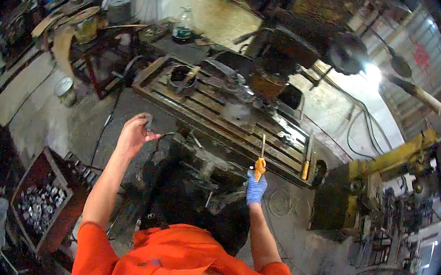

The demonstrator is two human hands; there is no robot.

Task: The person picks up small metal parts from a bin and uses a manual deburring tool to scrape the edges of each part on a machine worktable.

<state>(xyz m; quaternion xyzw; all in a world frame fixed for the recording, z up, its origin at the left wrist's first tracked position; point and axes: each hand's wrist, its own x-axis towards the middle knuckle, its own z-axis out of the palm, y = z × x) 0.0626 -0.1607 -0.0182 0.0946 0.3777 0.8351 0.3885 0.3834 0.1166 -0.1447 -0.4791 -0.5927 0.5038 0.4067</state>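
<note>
A person in orange [176, 253] faces a slotted machine table [205, 128]. In front of its left half, the bare left hand [135, 133] is partly open, thumb and fingers apparently pinching a small grey piece [149, 123], though blur leaves this uncertain. At the table's near edge, towards its right, the blue-gloved right hand [256, 187] closes round a slim yellow-handled tool [260, 166], shaft pointing away, probably for control. On the table's right end lies another yellow-handled tool [305, 169], perhaps for easy reach
</note>
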